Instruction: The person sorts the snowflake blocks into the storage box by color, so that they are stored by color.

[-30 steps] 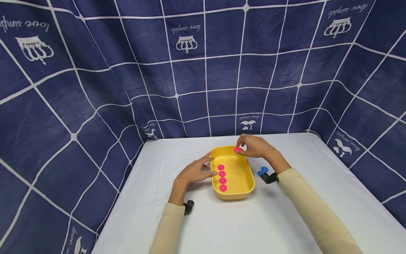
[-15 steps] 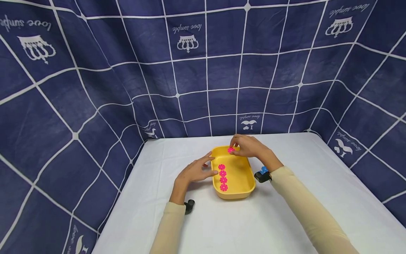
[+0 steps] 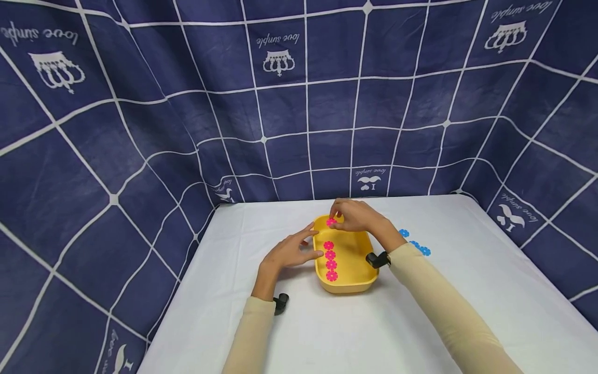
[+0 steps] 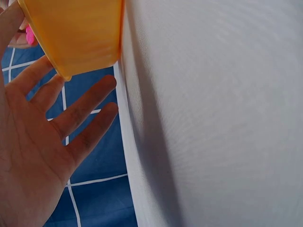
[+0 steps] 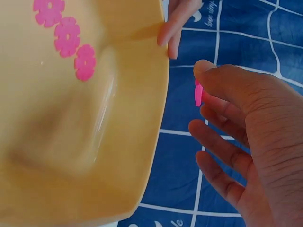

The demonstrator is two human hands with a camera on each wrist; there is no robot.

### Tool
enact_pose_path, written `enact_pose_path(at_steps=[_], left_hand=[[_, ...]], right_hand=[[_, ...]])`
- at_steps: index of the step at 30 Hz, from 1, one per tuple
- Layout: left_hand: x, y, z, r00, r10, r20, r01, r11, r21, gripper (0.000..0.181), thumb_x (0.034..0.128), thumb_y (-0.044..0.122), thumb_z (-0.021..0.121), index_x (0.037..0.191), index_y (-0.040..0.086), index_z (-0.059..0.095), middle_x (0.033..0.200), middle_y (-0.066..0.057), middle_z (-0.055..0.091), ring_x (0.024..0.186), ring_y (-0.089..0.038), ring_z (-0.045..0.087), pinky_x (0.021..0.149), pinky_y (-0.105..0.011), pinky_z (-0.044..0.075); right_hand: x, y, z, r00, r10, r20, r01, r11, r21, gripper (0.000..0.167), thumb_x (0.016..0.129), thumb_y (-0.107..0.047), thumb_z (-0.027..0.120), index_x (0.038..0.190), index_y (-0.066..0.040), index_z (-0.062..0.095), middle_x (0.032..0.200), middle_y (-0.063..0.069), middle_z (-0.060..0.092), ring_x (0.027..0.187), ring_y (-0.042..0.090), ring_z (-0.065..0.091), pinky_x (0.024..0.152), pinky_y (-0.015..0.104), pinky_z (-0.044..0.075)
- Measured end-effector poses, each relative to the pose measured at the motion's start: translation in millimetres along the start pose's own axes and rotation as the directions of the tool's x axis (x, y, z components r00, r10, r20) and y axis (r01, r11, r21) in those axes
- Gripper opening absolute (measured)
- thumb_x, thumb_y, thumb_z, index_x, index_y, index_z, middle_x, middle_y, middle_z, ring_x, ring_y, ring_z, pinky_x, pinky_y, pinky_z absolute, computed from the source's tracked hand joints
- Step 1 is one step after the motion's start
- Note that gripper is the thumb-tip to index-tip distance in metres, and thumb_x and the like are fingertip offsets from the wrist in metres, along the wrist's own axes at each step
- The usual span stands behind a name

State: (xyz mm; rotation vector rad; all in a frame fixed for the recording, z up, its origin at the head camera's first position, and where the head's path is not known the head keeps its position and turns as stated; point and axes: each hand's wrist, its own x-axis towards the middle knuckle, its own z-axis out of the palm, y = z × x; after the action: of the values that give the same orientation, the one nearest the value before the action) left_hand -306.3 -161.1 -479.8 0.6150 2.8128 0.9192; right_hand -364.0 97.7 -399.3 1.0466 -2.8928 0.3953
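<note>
My right hand [image 3: 357,217] pinches a pink flower-shaped disc [image 3: 331,222] between thumb and forefinger over the far end of a yellow tray [image 3: 352,288]. In the right wrist view that disc [image 5: 198,94] shows edge-on, and the other fingers are loosely spread. A column of several pink flower discs [image 3: 331,265] lies along the tray's left side on its floor. My left hand [image 3: 287,253] rests against the tray's left rim, thumb and forefinger reaching over it. Its fingers [image 4: 85,111] are mostly straight and spread under the tray's edge in the left wrist view.
Several blue flower discs [image 3: 415,244] lie on the white tablecloth [image 3: 336,332] right of the tray, partly hidden by my right forearm. A dark blue gridded curtain [image 3: 280,114] encloses the table at the back and sides.
My right hand has carried the pink disc leftward across the tray's far end. More blue discs show beyond the right forearm. The left hand keeps its place at the rim.
</note>
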Motion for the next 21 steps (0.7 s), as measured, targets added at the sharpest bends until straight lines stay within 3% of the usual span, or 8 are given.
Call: enact_pose_path(at_steps=[6, 11, 21], left_hand=[[1.2, -1.3, -0.4, 1.0, 0.012, 0.002, -0.012, 1.0, -0.004, 0.079, 0.0934, 0.065, 0.073, 0.161, 0.029, 0.052, 0.174, 0.015, 0.034, 0.128, -0.02, 0.066, 0.107, -0.054, 0.053], [0.0, -0.4, -0.8, 1.0, 0.0, 0.005, 0.0, 1.0, -0.01, 0.08, 0.0927, 0.067, 0.073, 0.161, 0.033, 0.051, 0.174, 0.017, 0.032, 0.129, -0.019, 0.065, 0.108, -0.055, 0.052], [-1.2, -1.3, 0.5, 1.0, 0.005, 0.009, -0.004, 1.0, -0.026, 0.082, 0.0916, 0.07, 0.072, 0.161, 0.031, 0.051, 0.173, 0.014, 0.035, 0.13, -0.02, 0.065, 0.109, -0.055, 0.052]], right_hand=[[6.7, -7.5, -2.0, 1.0, -0.013, 0.005, 0.013, 1.0, 0.027, 0.027, 0.094, -0.033, 0.084, 0.115, -0.016, 0.081, 0.12, 0.004, 0.071, 0.106, 0.028, 0.072, 0.089, 0.042, 0.062], [10.2, -10.0, 0.3, 1.0, -0.005, 0.011, 0.005, 1.0, 0.009, 0.026, 0.094, -0.033, 0.084, 0.114, -0.016, 0.081, 0.12, 0.003, 0.072, 0.101, 0.021, 0.071, 0.089, 0.04, 0.062], [11.3, -6.8, 7.8, 0.999, 0.025, 0.032, -0.026, 1.0, 0.004, 0.028, 0.093, -0.034, 0.085, 0.115, -0.016, 0.082, 0.117, 0.003, 0.073, 0.098, 0.02, 0.07, 0.089, 0.041, 0.062]])
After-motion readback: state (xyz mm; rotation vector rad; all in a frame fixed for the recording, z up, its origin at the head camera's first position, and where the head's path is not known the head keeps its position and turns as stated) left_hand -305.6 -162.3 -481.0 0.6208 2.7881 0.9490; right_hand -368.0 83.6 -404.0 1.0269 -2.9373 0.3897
